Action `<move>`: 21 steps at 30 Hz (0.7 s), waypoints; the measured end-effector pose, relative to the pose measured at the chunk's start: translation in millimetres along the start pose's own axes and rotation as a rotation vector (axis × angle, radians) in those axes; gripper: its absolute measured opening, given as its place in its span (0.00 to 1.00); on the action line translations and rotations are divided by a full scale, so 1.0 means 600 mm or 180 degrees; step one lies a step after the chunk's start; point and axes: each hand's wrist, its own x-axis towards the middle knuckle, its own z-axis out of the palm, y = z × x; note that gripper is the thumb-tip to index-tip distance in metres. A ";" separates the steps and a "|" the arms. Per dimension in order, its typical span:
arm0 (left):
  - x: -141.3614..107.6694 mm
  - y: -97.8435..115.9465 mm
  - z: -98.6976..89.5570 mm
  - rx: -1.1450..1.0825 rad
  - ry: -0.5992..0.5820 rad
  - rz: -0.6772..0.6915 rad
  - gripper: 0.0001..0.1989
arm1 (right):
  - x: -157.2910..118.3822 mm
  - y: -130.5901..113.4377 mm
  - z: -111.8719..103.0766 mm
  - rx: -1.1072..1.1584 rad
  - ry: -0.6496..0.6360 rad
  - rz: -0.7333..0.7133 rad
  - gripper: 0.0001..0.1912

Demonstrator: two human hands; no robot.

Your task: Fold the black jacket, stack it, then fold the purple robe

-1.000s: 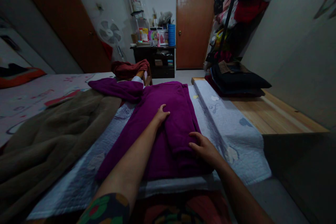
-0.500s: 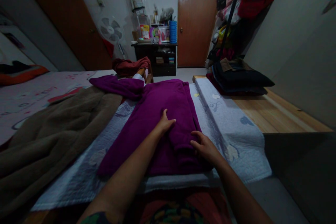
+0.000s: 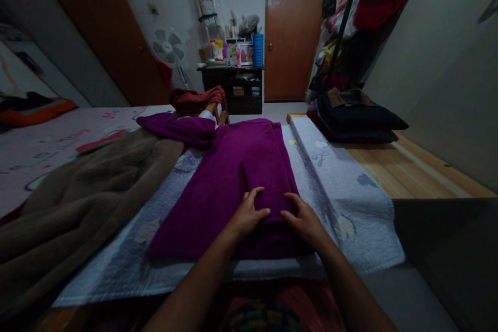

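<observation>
A purple long-sleeved top [image 3: 218, 181] lies spread on the pale blue quilted cover [image 3: 105, 264] in front of me. Its right sleeve is folded in over the body, and the left sleeve [image 3: 175, 127] stretches out to the far left. My left hand [image 3: 251, 212] rests on the folded sleeve's left side, thumb and fingers apart. On the sleeve's right side lies my right hand [image 3: 303, 218], also with thumb and fingers spread. Both hands touch the cloth without gripping it.
A brown fleecy garment [image 3: 105, 181] lies at the left on the bed. Folded dark clothes [image 3: 358, 116] are stacked on a wooden board [image 3: 389, 166] at the right. Beyond stand a reddish cloth [image 3: 196, 99] on a chair, a fan [image 3: 169, 46] and a dark cabinet [image 3: 213, 80].
My left hand has moved toward me along the folded sleeve, nearer my right hand. The right hand has stayed nearly in place. A crease shows where the left hand was.
</observation>
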 end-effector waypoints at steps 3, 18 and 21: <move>-0.001 -0.003 0.006 0.0389 -0.0001 -0.0023 0.31 | -0.002 0.002 0.004 -0.0448 0.0073 0.0009 0.27; -0.008 0.010 0.030 0.2412 -0.0164 0.1129 0.21 | 0.002 -0.010 -0.001 -0.1887 0.0331 -0.0479 0.21; -0.006 -0.004 0.040 0.2398 -0.0606 0.1158 0.24 | 0.008 0.007 0.015 -0.1896 0.0054 -0.0741 0.27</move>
